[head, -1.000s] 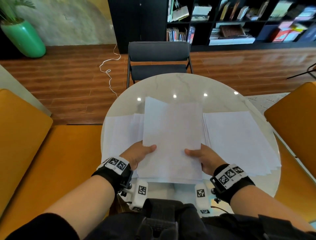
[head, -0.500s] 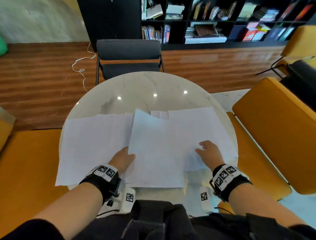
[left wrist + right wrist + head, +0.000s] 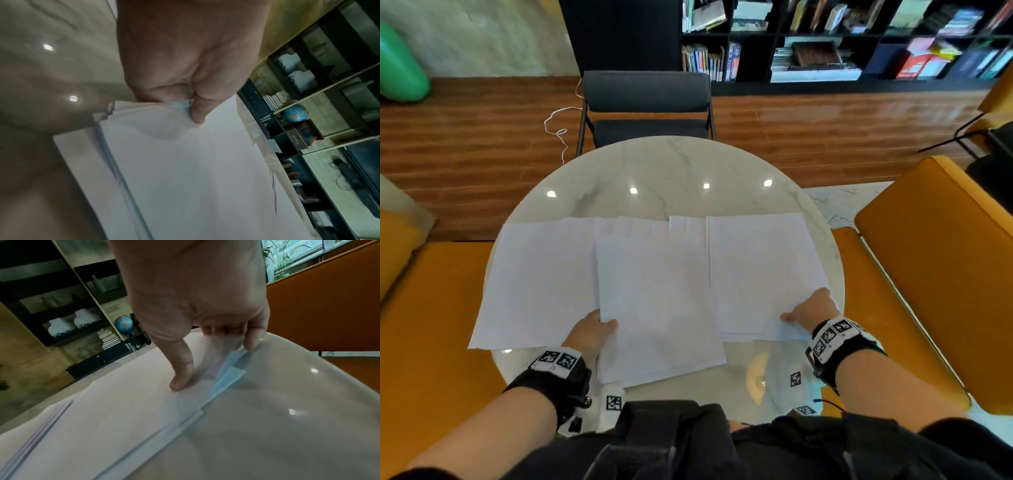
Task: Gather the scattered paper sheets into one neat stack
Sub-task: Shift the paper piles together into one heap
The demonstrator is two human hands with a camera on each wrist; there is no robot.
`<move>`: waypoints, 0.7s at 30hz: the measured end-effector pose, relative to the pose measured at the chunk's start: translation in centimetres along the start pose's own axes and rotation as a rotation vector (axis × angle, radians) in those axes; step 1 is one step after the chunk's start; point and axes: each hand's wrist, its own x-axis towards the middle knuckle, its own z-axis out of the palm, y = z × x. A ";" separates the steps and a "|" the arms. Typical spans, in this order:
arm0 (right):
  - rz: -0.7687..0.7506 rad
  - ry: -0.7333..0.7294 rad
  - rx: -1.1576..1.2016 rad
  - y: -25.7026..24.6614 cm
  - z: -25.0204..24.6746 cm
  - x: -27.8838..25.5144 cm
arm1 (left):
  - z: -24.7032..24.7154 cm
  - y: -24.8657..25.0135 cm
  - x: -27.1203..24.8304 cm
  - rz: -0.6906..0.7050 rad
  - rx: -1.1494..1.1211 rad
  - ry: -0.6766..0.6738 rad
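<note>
White paper sheets lie in three groups on the round marble table (image 3: 671, 164). My left hand (image 3: 594, 329) pinches the left edge of the middle stack (image 3: 657, 308), which hangs over the table's near edge. In the left wrist view the thumb lies on top of that stack (image 3: 185, 178) with the fingers (image 3: 164, 92) curled beneath. My right hand (image 3: 810, 310) grips the near right corner of the right pile (image 3: 760, 270). The right wrist view shows the thumb (image 3: 183, 378) pressing on this pile (image 3: 123, 418) while the fingers lift its edge. A loose left pile (image 3: 541, 281) lies untouched.
A dark grey chair (image 3: 645, 102) stands at the table's far side. Orange seats flank it at the left (image 3: 431, 325) and right (image 3: 935, 257). A black bookshelf (image 3: 825, 41) lines the back wall. A white cable (image 3: 558, 126) lies on the wooden floor.
My right hand has let go of the middle stack and moved right to the right pile's near corner. The left hand still holds the middle stack, which now lies lower and flatter.
</note>
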 end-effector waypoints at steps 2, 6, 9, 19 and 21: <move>-0.028 -0.068 0.068 -0.1 -0.3 0.3 | 0.3 -0.1 -0.5 -0.006 -0.001 0.015; -0.133 -0.059 0.042 -0.9 -0.8 -0.4 | 0.5 -0.1 -1.2 -0.020 -0.023 0.034; -0.194 -0.003 0.267 -1.9 -2.0 -0.9 | 0.4 0.1 -1.4 -0.032 -0.037 0.022; -0.294 -0.299 0.904 -5.8 -2.4 -4.5 | 0.0 0.1 -0.9 -0.129 -0.363 -0.024; -0.369 -0.378 0.725 -6.0 -0.1 -5.3 | -0.3 0.0 -0.6 -0.190 -0.441 -0.036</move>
